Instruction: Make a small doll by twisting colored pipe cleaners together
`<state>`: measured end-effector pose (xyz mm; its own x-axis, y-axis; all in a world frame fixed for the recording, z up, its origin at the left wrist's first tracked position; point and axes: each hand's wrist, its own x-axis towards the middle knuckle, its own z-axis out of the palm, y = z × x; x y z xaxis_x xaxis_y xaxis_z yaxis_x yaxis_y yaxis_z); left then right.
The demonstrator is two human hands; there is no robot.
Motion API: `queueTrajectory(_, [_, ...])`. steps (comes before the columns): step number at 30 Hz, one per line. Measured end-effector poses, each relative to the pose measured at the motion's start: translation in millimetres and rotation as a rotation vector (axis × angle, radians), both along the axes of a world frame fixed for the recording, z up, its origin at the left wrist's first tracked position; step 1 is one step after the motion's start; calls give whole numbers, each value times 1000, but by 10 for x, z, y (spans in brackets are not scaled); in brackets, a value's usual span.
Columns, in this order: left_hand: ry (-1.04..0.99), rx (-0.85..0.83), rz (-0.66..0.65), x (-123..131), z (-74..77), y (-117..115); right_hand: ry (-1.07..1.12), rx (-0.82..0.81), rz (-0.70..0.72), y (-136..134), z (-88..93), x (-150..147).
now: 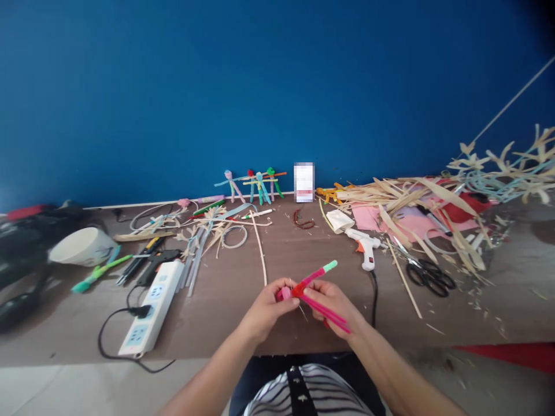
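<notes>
pink chenille stems [329, 315] are held above the brown worktop [225, 300], pinched between thumb and curled fingers of my left hand [265, 309] and my right hand [332, 301], fingers pressed together

One view only, head-worn, just above the person's striped shirt [307, 396]. Faces forward and down across the table [295, 257] toward the blue wall [277, 86]. Left hand [265, 309] and right hand [333, 303] close, low centre frame; wall farther off
</notes>
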<state>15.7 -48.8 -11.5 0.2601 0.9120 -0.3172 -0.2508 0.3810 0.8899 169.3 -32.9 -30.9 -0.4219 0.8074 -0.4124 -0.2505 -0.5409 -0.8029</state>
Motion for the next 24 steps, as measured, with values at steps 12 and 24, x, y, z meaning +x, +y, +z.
queueTrajectory(12, [-48, -267, -188, -145, 85, 274, -173, 230, 159, 135, 245, 60])
queueTrajectory(24, [-254, -157, -95, -21, -7, 180, -32, 54, 57, 182, 88, -6])
